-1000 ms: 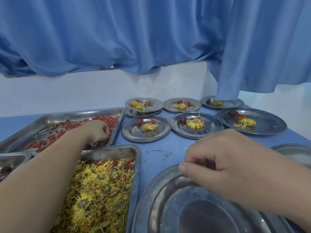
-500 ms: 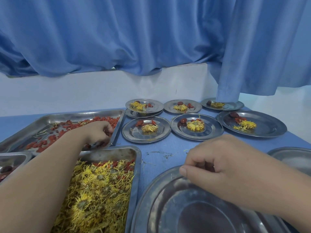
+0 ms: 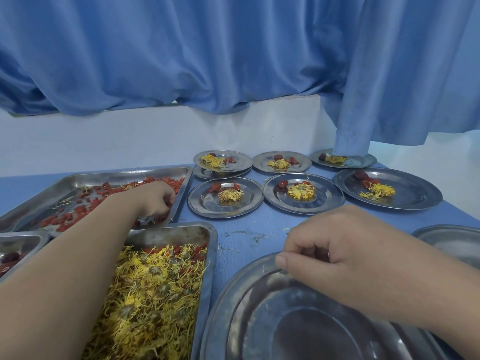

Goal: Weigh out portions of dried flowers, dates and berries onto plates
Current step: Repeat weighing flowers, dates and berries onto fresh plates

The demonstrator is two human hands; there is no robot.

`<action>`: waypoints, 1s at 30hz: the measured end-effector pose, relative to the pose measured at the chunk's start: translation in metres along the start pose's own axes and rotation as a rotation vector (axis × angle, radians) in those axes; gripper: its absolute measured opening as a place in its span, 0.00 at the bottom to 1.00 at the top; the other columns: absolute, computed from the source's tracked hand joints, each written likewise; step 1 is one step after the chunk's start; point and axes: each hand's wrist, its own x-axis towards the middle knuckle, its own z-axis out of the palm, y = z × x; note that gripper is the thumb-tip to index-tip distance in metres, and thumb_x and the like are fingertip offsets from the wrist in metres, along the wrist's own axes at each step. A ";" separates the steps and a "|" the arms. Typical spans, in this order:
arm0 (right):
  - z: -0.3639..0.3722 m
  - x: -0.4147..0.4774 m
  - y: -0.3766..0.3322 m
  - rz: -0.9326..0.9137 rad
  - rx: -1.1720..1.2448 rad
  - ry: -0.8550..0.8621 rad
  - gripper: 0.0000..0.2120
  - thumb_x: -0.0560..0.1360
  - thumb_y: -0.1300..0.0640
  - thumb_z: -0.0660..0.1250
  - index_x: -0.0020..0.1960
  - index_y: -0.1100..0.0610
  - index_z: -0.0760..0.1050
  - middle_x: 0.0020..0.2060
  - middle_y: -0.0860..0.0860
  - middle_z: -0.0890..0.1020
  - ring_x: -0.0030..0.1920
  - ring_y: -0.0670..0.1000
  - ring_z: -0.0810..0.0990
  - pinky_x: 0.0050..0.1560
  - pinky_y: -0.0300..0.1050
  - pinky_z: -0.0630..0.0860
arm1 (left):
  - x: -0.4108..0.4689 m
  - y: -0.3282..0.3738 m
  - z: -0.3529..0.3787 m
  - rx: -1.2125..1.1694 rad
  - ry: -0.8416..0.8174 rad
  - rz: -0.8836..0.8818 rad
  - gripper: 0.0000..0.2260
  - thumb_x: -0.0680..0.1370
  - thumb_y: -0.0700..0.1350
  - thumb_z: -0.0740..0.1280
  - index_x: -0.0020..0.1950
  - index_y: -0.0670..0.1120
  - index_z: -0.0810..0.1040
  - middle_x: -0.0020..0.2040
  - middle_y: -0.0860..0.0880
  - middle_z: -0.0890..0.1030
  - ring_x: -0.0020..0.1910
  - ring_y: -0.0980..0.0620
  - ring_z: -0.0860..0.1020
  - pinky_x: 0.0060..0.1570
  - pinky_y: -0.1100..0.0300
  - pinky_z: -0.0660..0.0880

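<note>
Near-zero motion vs earlier frames; both hands parked in same spots. Left hand (image 3: 153,201) curled down into berries (image 3: 65,219) at right end of berry tray (image 3: 104,178); pinch hidden, cannot tell if any held. Right hand (image 3: 337,258) curled, thumb tip at rim of near plate (image 3: 272,320); grip contents hidden too. Flower tray (image 3: 211,255) under left forearm. Portioned plates (image 3: 205,203) behind, on blue table (image 3: 246,222).
</note>
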 end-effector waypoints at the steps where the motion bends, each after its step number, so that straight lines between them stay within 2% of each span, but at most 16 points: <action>1: -0.001 0.000 0.000 -0.001 0.001 0.003 0.19 0.69 0.34 0.54 0.39 0.44 0.77 0.31 0.41 0.79 0.32 0.45 0.77 0.30 0.43 0.76 | -0.002 0.000 0.000 -0.002 0.003 -0.002 0.10 0.70 0.34 0.67 0.42 0.49 0.77 0.43 0.48 0.80 0.42 0.51 0.77 0.38 0.59 0.71; 4: -0.001 -0.001 0.000 -0.004 0.011 0.009 0.19 0.68 0.34 0.54 0.39 0.45 0.77 0.31 0.43 0.79 0.31 0.46 0.77 0.30 0.44 0.76 | -0.005 -0.001 0.000 -0.027 0.018 -0.019 0.09 0.70 0.34 0.66 0.40 0.48 0.77 0.39 0.50 0.79 0.38 0.53 0.76 0.33 0.62 0.68; 10: -0.002 -0.001 -0.001 -0.002 0.017 0.016 0.18 0.69 0.35 0.56 0.39 0.46 0.77 0.31 0.44 0.79 0.32 0.47 0.77 0.31 0.46 0.76 | -0.006 0.004 0.001 -0.022 0.062 -0.027 0.08 0.70 0.34 0.67 0.41 0.47 0.77 0.41 0.50 0.80 0.39 0.52 0.77 0.33 0.63 0.68; 12: -0.003 -0.001 -0.002 0.006 0.021 0.018 0.17 0.69 0.36 0.57 0.39 0.46 0.77 0.31 0.44 0.79 0.32 0.47 0.77 0.32 0.46 0.77 | -0.006 0.003 0.001 -0.030 0.030 -0.058 0.08 0.71 0.34 0.67 0.43 0.47 0.78 0.40 0.48 0.81 0.33 0.53 0.78 0.30 0.63 0.70; 14: -0.003 -0.002 -0.002 0.007 0.017 0.023 0.17 0.69 0.36 0.57 0.39 0.47 0.77 0.31 0.44 0.79 0.32 0.47 0.77 0.32 0.47 0.77 | -0.005 0.001 -0.002 -0.037 -0.018 -0.101 0.06 0.73 0.35 0.67 0.43 0.47 0.79 0.34 0.48 0.82 0.23 0.54 0.75 0.25 0.63 0.71; 15: -0.003 -0.002 -0.002 0.008 0.017 0.025 0.17 0.69 0.36 0.57 0.39 0.47 0.77 0.31 0.44 0.79 0.32 0.47 0.77 0.33 0.48 0.77 | -0.005 0.000 -0.003 -0.036 -0.038 -0.117 0.06 0.74 0.36 0.68 0.42 0.46 0.80 0.32 0.48 0.81 0.22 0.54 0.75 0.24 0.64 0.72; 18: -0.004 -0.002 -0.002 0.010 0.015 0.027 0.17 0.69 0.37 0.57 0.40 0.46 0.78 0.32 0.44 0.79 0.33 0.47 0.77 0.33 0.48 0.77 | -0.005 -0.003 -0.008 -0.053 -0.092 -0.162 0.04 0.75 0.37 0.68 0.44 0.46 0.80 0.35 0.47 0.81 0.28 0.52 0.78 0.26 0.64 0.74; 22: -0.005 -0.002 -0.001 0.007 0.010 0.038 0.17 0.69 0.36 0.57 0.39 0.46 0.77 0.32 0.44 0.79 0.34 0.47 0.77 0.34 0.47 0.77 | -0.006 -0.009 -0.012 -0.042 -0.130 -0.216 0.02 0.74 0.38 0.69 0.45 0.44 0.81 0.39 0.43 0.83 0.38 0.45 0.82 0.38 0.52 0.83; 26: -0.008 -0.003 0.001 -0.004 0.006 0.061 0.17 0.69 0.36 0.57 0.38 0.47 0.77 0.31 0.43 0.79 0.33 0.47 0.77 0.32 0.46 0.76 | -0.012 -0.019 -0.016 -0.073 -0.003 -0.160 0.03 0.74 0.37 0.68 0.44 0.43 0.80 0.36 0.46 0.83 0.31 0.52 0.80 0.28 0.64 0.75; 30: -0.012 -0.004 0.000 -0.013 -0.007 0.065 0.18 0.70 0.38 0.58 0.36 0.49 0.77 0.30 0.44 0.79 0.33 0.46 0.77 0.32 0.44 0.75 | -0.021 -0.029 -0.024 -0.317 0.122 -0.123 0.02 0.76 0.40 0.69 0.45 0.43 0.80 0.40 0.44 0.84 0.38 0.49 0.84 0.37 0.59 0.80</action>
